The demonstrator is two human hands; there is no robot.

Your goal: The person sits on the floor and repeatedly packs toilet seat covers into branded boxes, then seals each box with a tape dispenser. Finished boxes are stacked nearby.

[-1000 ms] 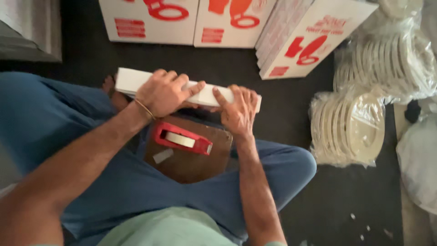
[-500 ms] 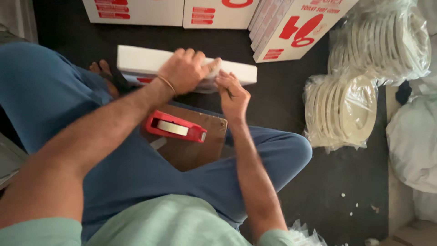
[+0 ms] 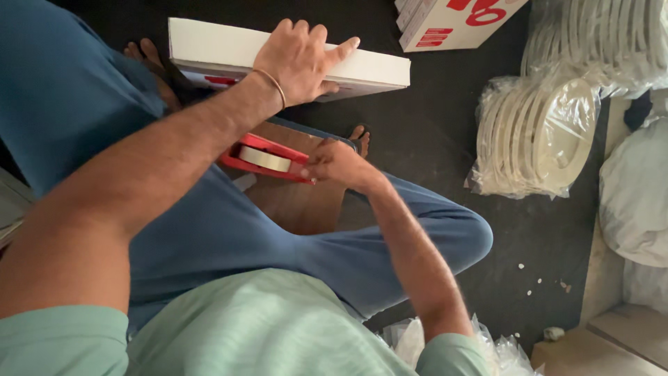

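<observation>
I sit cross-legged on a dark floor. My left hand [image 3: 300, 59], a thin bracelet on its wrist, lies flat with spread fingers on top of a long flat white box [image 3: 216, 49] that rests across my knees and feet. My right hand [image 3: 337, 163] has closed around the handle end of a red tape dispenser [image 3: 261, 158] holding a roll of clear tape. The dispenser lies on a brown wooden board [image 3: 299, 205] between my legs.
White cartons with red print [image 3: 452, 21] stand at the top. Plastic-wrapped stacks of pale round plates [image 3: 539, 136] lie to the right, more of them [image 3: 605, 42] above. White bags [image 3: 637, 195] sit at the far right, crumpled plastic [image 3: 410, 341] by my knee.
My right hand has left the white box and come down onto the red tape dispenser. My left hand stays pressed on the box. My view has shifted downward.
</observation>
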